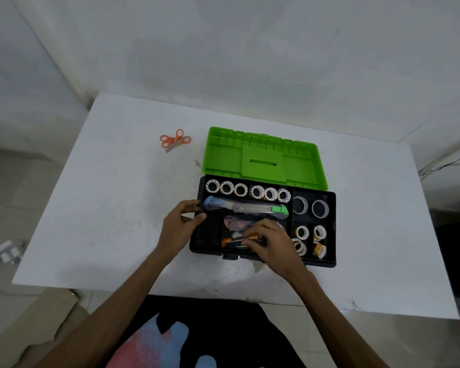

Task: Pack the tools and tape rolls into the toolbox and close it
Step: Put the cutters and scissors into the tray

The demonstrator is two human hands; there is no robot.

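Note:
The black toolbox (331,261) lies open on the white table, its green lid (223,155) folded back behind it. Several small tape rolls (226,187) line its back row; two larger rolls (319,208) and several small ones (302,232) fill the right compartments. A long blue-and-green cutter (246,207) lies in the middle slot. My left hand (182,225) grips the toolbox's left wall. Inside the front compartment, my right hand (270,239) holds an orange-and-black tool (227,241), partly hidden under my fingers. Two orange scissors (174,140) lie on the table to the far left of the box.
The white table (104,208) has bare surface left and right of the box. A white wall stands behind it. A white power strip (3,253) lies on the floor at the left; dark cables run at the right edge.

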